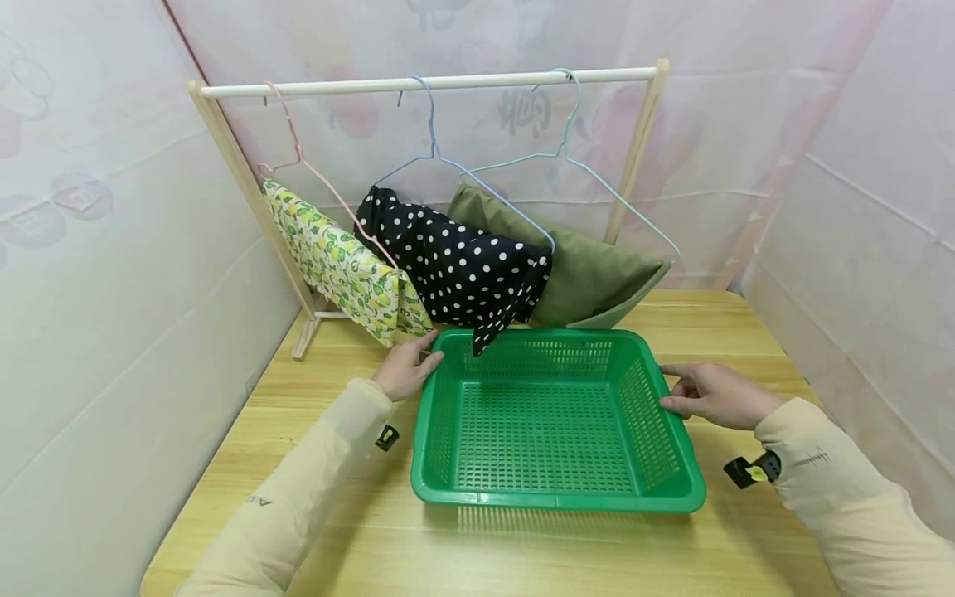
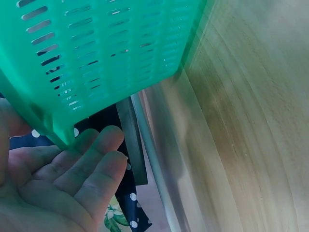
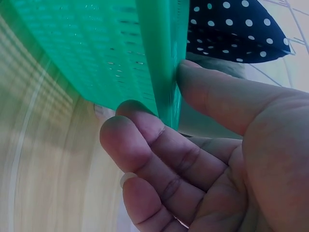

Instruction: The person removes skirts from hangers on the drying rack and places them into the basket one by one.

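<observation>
A green plastic basket (image 1: 555,500) with slotted walls is in the middle of the head view, with nothing inside it. At its far left corner my left hand (image 1: 405,369) pinches the rim, thumb on top and fingers beneath. My right hand (image 1: 718,395) grips the right rim between thumb and fingers. In the left wrist view, the fingers (image 2: 104,176) curl under the basket's rim (image 2: 29,113). The right wrist view shows the thumb (image 3: 212,89) against the rim, with curled fingers on the outer wall. Whether the basket's base touches the table, I cannot tell.
Behind the basket stands a wooden rack (image 1: 477,82). On it, a pink hanger holds lemon-print cloth (image 1: 336,261), a blue one black polka-dot cloth (image 1: 462,257), a green one olive cloth (image 1: 597,269). A polka-dot corner overhangs the basket's far rim. Below lies a wooden table (image 1: 358,514).
</observation>
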The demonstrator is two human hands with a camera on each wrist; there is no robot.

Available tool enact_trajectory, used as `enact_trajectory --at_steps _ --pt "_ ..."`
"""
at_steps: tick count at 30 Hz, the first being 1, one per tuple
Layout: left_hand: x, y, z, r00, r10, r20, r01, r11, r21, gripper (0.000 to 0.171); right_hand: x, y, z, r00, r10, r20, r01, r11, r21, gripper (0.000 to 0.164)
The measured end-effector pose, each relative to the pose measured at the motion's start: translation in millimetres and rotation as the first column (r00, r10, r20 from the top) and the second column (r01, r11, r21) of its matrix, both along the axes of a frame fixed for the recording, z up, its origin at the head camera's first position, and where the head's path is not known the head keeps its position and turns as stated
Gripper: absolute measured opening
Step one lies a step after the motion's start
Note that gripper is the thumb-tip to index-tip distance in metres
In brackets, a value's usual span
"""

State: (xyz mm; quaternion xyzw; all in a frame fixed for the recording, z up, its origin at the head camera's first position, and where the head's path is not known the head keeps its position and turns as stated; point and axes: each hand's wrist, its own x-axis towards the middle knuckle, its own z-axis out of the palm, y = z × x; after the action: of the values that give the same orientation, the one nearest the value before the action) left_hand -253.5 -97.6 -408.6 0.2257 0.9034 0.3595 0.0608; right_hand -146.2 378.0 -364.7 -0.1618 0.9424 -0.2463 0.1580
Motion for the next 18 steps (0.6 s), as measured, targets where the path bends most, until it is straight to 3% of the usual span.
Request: enact_trajectory --at_steps 11,18 --pt "1.5 -1.1 5.2 1.000 0.000 -0.030 -0.001 1.000 -0.004 0.052 1.0 2.8 0.1 1.000 0.001 -0.004 -0.001 1.000 -0.024 0.076" --pt "1.5 -4.4 8.8 0.999 -0.004 -0.040 0.004 1.000 -0.001 0.049 2.8 4.6 6.6 0.998 -0.010 -0.055 0.009 1.000 -0.003 0.070"
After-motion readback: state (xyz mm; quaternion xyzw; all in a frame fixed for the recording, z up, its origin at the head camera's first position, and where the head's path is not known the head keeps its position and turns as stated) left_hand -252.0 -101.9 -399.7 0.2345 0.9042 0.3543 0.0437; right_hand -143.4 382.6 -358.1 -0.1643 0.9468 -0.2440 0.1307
